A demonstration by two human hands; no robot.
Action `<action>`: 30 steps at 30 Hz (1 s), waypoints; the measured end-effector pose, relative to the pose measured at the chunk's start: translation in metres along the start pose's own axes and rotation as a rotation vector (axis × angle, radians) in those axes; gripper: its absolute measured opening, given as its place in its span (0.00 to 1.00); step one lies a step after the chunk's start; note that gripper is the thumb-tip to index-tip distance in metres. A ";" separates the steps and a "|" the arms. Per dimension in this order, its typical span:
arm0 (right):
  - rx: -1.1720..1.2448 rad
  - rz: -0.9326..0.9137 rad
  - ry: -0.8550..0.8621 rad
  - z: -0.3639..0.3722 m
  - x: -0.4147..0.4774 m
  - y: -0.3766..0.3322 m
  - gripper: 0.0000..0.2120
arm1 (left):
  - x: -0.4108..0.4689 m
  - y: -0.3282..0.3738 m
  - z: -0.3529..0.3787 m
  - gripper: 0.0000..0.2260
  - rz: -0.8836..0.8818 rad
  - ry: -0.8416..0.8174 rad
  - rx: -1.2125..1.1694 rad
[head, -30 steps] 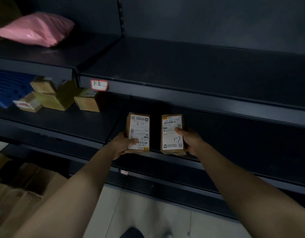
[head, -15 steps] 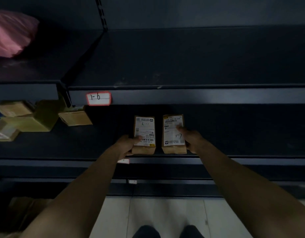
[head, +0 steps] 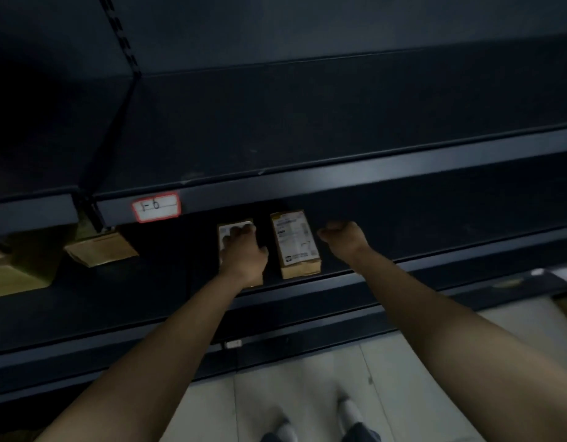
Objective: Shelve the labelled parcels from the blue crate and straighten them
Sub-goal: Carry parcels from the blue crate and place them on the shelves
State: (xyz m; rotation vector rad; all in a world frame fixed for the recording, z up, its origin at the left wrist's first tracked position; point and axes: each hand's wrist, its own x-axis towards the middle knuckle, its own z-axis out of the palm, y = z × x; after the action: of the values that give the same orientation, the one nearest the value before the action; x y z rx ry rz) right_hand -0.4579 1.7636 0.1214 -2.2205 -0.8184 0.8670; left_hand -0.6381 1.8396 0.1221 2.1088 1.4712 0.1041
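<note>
Since both parcels are meant to end up squared off in a row, the way they sit makes sense: the right parcel (head: pixel 295 244) lies flat near the front lip of the middle shelf (head: pixel 435 237), label up, long side running front to back, with a small gap between it and the left parcel (head: pixel 226 232). Both are little brown cardboard boxes with a white shipping label covering most of the top, and there's a handwritten mark on the right one's label, though it's too blurry to read properly. The left hand (head: pixel 244 255) is draped over the left parcel, its fingers (head: pixel 239 231) curled down over the label and the thumb at the box's right edge, so I'd guess it's nudging that one straight. The right hand (head: pixel 343 239) sits just beside the right parcel with its fingers (head: pixel 327 232) tucked into a loose fist, holding nothing and not touching the box as far as I can see. Further out, there's a red-bordered shelf tag (head: pixel 156 207) on the shelf above and some other cardboard boxes (head: pixel 100 250) off to the left.
</note>
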 end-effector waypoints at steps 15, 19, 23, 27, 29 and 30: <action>-0.776 0.002 0.574 -0.240 -0.182 0.087 0.14 | -0.165 0.301 0.029 0.14 1.144 0.090 0.448; -0.900 0.118 0.802 -0.326 -0.259 0.145 0.15 | -0.243 0.400 0.060 0.13 1.407 0.272 0.486; -1.000 0.290 0.978 -0.401 -0.347 0.208 0.15 | -0.333 0.485 0.103 0.11 1.589 0.411 0.469; -1.042 0.513 1.098 -0.453 -0.438 0.265 0.14 | -0.424 0.548 0.143 0.13 1.763 0.452 0.375; -1.037 0.634 1.143 -0.469 -0.481 0.290 0.14 | -0.469 0.573 0.164 0.14 1.853 0.434 0.329; -1.027 0.700 1.161 -0.475 -0.502 0.303 0.14 | -0.491 0.585 0.175 0.15 1.906 0.422 0.305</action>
State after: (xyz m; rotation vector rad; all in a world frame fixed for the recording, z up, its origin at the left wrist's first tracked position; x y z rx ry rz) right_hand -0.3088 1.0668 0.3702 -3.2607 0.2166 -0.8869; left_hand -0.2747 1.1946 0.3787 2.9868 -0.9134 1.0461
